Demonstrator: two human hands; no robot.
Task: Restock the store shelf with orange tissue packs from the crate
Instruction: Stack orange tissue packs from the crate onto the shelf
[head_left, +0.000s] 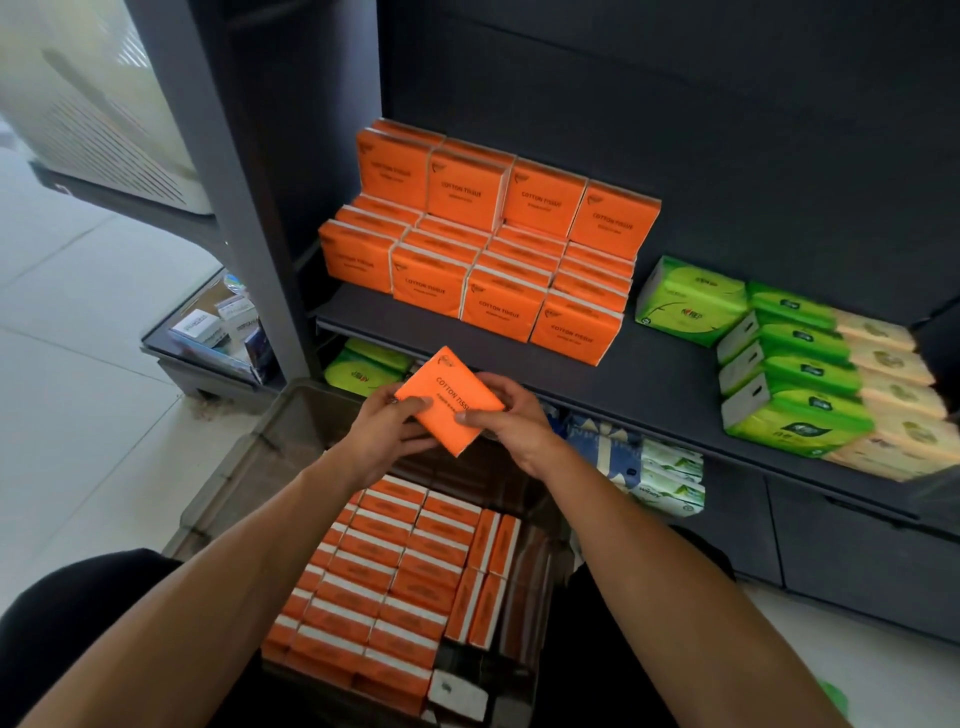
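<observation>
both hands are pinching one orange tissue pack (448, 401) above the crate (244, 467): the left hand (387, 426) is gripping its left edge, the right hand (506, 415) its right. more orange packs are filling the crate (379, 582) and standing on the dark shelf (654, 384).

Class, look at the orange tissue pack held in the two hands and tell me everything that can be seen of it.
The flat rectangular orange tissue pack has a smooth, slightly glossy wrapper printed with "COTTON TISSUE" in dark letters and a small logo near its top corner. It looks sealed and undented. It is tilted diagonally, printed face up, in the air above the dark plastic crate and in front of the dark shelf. The left hand and right hand grip its lower edges, thumbs on the face.
</observation>
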